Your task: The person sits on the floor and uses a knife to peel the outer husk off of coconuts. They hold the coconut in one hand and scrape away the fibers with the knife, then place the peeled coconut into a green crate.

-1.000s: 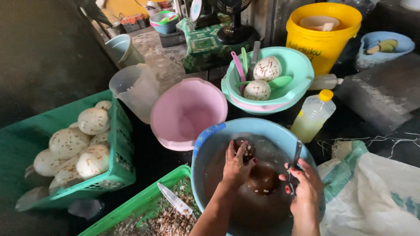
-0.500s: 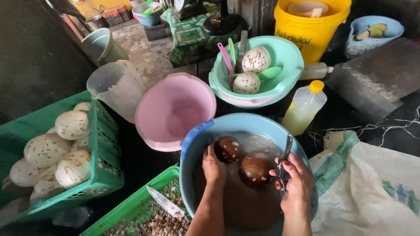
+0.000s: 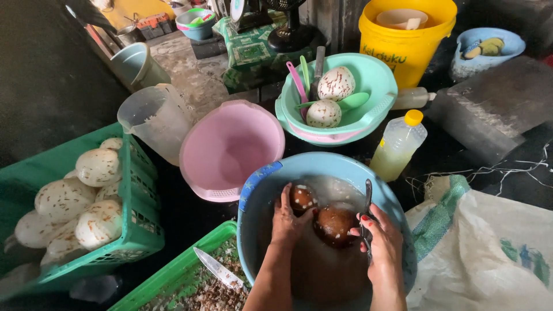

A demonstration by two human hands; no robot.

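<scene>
I have one head view, looking steeply down and forward, close over the blue basin [image 3: 262, 184] and both forearms.
</scene>
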